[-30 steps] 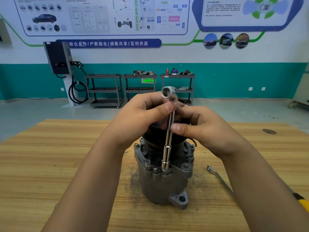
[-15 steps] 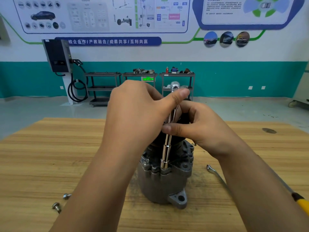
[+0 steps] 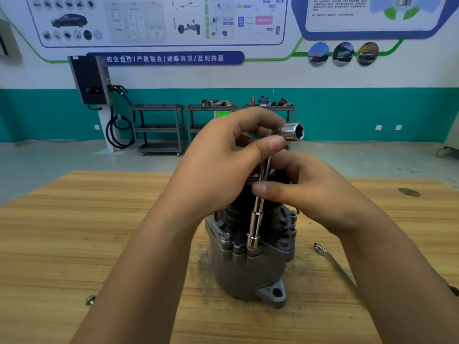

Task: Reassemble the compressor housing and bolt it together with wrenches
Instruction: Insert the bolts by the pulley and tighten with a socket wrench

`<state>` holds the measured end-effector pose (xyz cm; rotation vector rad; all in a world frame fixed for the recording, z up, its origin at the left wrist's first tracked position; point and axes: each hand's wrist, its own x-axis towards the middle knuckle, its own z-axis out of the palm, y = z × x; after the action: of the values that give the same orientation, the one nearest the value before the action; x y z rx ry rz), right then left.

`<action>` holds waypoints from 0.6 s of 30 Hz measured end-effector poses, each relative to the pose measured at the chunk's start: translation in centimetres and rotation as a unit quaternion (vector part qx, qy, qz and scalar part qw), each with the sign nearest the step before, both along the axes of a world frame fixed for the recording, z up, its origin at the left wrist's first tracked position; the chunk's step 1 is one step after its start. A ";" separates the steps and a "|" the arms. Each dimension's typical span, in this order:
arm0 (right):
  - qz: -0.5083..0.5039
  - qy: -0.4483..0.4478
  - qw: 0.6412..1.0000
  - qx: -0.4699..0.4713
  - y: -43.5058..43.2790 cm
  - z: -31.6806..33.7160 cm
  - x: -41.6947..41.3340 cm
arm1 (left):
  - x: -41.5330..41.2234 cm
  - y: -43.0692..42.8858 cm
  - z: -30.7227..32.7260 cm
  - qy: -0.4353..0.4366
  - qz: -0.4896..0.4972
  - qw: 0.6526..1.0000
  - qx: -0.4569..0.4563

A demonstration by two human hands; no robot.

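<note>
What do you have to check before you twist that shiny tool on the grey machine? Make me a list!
1. Wrench stands upright, lower end seated on the rim of the housing: ok.
2. Left hand grips the wrench's top end: ok.
3. Right hand pinches the shaft to steady it: ok.
4. Housing stands upright on the table: ok.
5. Socket fully over a bolt head: cannot tell, it is hidden.
6. Loose bolt waits on the table, to the left: ok.
</note>
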<state>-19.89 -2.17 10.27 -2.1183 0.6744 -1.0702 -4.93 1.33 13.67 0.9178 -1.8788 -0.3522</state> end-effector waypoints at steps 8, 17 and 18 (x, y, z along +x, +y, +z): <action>-0.003 -0.019 1.000 0.023 -0.5 -0.3 -0.6 | 1.3 0.7 0.7 -0.084 0.007 0.995 -0.051; -0.031 -0.030 0.999 0.009 -0.1 -0.2 0.1 | 0.3 0.2 0.0 0.134 0.039 0.990 0.023; -0.041 -0.034 0.999 0.011 0.1 -0.2 0.3 | 0.1 0.1 -0.1 0.160 0.036 0.986 0.042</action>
<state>-19.57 -2.11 10.08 -2.0417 0.7409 -1.1687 -4.78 1.45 13.56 0.9234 -1.5433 -0.5074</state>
